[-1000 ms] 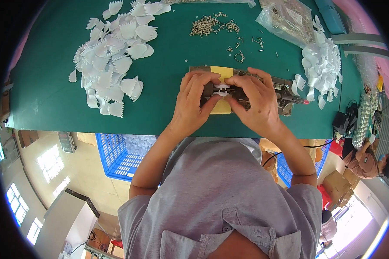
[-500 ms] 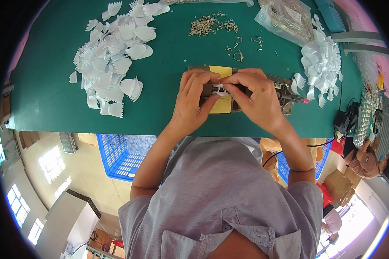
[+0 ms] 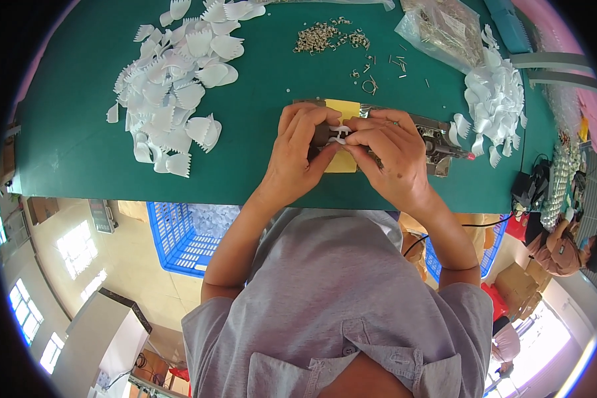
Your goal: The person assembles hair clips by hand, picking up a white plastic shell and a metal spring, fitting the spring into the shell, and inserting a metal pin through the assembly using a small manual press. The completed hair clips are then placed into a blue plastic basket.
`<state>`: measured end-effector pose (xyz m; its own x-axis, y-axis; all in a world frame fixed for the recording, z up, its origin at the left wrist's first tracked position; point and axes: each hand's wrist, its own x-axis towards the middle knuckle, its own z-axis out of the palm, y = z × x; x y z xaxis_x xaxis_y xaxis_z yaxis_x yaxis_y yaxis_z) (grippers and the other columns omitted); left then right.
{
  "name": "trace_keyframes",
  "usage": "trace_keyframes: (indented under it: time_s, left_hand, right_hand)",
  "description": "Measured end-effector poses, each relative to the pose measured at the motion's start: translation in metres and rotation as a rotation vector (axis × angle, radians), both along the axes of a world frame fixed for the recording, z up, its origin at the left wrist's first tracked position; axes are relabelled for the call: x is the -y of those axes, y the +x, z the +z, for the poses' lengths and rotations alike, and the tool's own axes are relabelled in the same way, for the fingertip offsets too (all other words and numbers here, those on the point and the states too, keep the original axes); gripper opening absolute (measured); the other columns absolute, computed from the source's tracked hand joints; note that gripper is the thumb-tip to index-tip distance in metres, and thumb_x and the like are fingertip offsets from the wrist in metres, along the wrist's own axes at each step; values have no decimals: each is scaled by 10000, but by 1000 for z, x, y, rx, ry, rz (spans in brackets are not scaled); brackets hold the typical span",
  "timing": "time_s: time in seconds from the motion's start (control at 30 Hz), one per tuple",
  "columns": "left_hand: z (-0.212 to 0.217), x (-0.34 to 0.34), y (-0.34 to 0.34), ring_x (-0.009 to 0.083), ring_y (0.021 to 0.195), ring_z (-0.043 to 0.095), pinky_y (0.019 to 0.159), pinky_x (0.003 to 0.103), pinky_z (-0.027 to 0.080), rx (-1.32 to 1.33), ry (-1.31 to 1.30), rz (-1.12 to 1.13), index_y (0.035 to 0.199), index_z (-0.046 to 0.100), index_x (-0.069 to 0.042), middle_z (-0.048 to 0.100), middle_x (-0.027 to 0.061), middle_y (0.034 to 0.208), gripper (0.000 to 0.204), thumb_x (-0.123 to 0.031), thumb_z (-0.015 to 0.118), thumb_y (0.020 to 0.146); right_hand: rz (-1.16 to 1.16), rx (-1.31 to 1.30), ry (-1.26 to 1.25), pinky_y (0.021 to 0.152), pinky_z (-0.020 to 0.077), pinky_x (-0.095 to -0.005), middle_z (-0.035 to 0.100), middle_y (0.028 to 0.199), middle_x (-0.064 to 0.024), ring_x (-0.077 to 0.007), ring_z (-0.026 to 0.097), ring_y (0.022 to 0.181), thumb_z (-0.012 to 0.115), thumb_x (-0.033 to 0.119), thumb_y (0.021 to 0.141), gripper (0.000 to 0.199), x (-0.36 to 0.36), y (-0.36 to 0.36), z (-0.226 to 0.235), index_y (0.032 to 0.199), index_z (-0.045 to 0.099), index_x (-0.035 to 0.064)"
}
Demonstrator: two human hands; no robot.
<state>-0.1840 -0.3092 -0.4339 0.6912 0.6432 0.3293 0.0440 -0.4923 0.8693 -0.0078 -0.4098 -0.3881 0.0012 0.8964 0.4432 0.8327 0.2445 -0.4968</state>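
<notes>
My left hand (image 3: 298, 147) is closed, thumb and fingers pinching the left side of a small white plastic piece (image 3: 339, 130). From the other side my right hand (image 3: 395, 156) is closed on the same piece, its thumb and forefinger tips at the right edge. The piece sits over a dark metal fixture (image 3: 439, 127) with a yellow block or strip (image 3: 342, 164) across it. My fingers hide much of the piece and of the fixture. At the fixture's right end is a lever mechanism with a red tip (image 3: 471, 156).
White toothed plastic pieces form a large heap (image 3: 169, 99) on the left and a smaller heap (image 3: 494, 96) on the right. Small metal clips (image 3: 315, 38) and thin pins (image 3: 398, 63) lie behind the fixture, near a clear bag (image 3: 441, 30). A blue crate (image 3: 172, 242) stands below the table edge.
My right hand has shifted slightly right, its thumb and forefinger drawing toward the near right edge of the white piece. The left hand keeps its pinch. The whole view has shifted a little.
</notes>
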Motion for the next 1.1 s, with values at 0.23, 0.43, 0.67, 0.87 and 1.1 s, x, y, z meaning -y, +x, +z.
trace_keyframes:
  time_s: [0.23, 0.43, 0.67, 0.87, 1.1]
  left_hand:
    - [1, 0, 1, 354, 1174, 570, 952, 434, 513, -8, 77, 46, 1220, 626, -69, 664, 91, 1160, 514, 67, 812, 760]
    - [1, 1, 5, 352, 1160, 581, 945, 428, 515, 1, 20, 44, 1201, 643, -67, 663, 99, 1136, 484, 43, 825, 766]
    - [2, -1, 3, 345, 1146, 582, 962, 425, 497, -38, 46, 49, 1134, 686, -63, 664, 98, 1124, 380, -1, 835, 790]
    - [3, -1, 4, 317, 1125, 590, 974, 403, 492, -34, 43, 38, 1119, 683, -48, 678, 91, 1118, 361, 22, 821, 794]
    - [3, -1, 4, 301, 1113, 600, 980, 386, 488, -27, 49, 38, 1107, 682, -38, 683, 91, 1120, 346, 39, 816, 797]
  right_hand:
    - [-25, 93, 90, 982, 539, -416, 776, 1020, -96, -230, 752, 953, 811, 27, 812, 217, -2, -5, -8, 974, 673, 64]
    - [-26, 8, 19, 978, 541, -417, 774, 1045, -66, -245, 744, 939, 826, 48, 808, 227, 2, 7, -3, 989, 690, 66]
    - [-489, -183, -235, 767, 578, -323, 778, 964, -76, -205, 736, 820, 746, 87, 922, 88, 6, 117, 8, 993, 738, 36]
    - [-576, -105, -439, 761, 577, -370, 767, 911, -72, -229, 731, 802, 769, 182, 894, 140, -6, 129, -5, 962, 742, 63]
    - [-514, 96, -655, 779, 574, -408, 759, 853, -95, -274, 725, 803, 739, 207, 880, 161, -24, 155, -14, 939, 733, 58]
